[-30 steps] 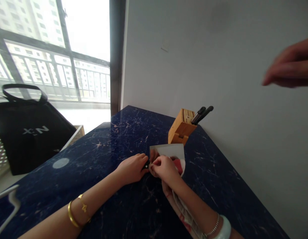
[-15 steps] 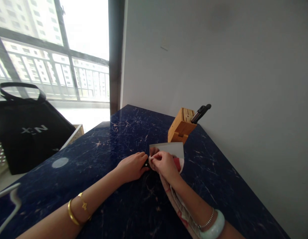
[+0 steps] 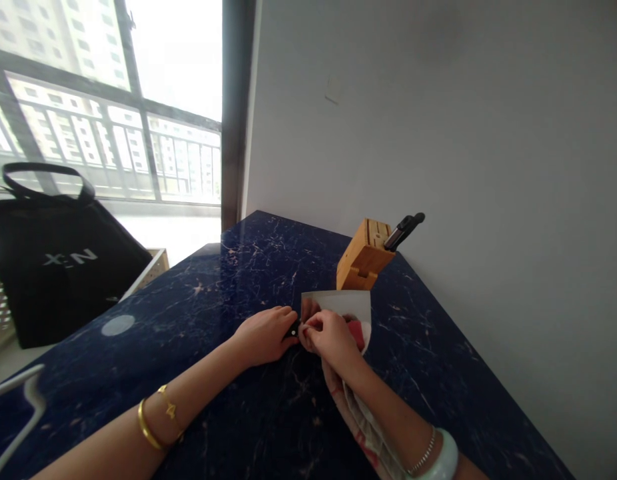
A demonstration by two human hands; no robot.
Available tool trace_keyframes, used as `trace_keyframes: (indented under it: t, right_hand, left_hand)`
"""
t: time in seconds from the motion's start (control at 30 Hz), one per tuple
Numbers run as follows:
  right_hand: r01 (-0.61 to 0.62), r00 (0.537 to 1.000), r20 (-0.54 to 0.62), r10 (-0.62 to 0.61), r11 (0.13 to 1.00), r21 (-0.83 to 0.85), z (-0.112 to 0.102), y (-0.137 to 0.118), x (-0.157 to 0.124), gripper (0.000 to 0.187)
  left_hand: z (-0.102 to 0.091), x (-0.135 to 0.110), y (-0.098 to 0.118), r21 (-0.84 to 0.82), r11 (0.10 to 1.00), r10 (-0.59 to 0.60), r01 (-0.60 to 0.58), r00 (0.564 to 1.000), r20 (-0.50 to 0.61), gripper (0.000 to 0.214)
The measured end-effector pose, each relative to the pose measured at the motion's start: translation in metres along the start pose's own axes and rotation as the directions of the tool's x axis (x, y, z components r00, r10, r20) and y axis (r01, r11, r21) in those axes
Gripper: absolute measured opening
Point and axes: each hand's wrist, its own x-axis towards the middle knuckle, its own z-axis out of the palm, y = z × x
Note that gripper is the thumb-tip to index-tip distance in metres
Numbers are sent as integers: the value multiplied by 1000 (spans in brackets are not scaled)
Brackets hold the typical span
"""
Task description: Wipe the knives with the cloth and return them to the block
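The other person's hand has gone from the upper right, while the left hand (image 3: 263,335) grips the cleaver (image 3: 338,305) handle and right hand (image 3: 331,337) fingers pinch a cloth (image 3: 361,417) against its blade, flat on the counter (image 3: 213,300).

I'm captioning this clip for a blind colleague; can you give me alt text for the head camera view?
Two bare hands meet over a cleaver lying on a dark blue marble counter: the left hand grips its black handle, and the right hand presses a patterned cloth on the blade. Behind stand a wooden knife block and a black tote bag.
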Motion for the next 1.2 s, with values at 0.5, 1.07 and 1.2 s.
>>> trace_keyframes:
  t: [0.5, 1.07, 1.2]
  right_hand:
    - [-21, 1000, 19, 20, 999, 38, -3, -3, 4, 11]
    - [-22, 999, 24, 21, 999, 43, -3, -4, 3, 11]
    - [-20, 999, 45, 18, 999, 50, -3, -3, 3, 11]
  left_hand:
    - [-1, 0, 0, -5, 1000, 4, -4, 1000, 6, 19]
    - [-1, -1, -2, 7, 999, 34, -34, 999, -9, 18]
    - [0, -1, -2, 6, 999, 37, -37, 999, -13, 18]
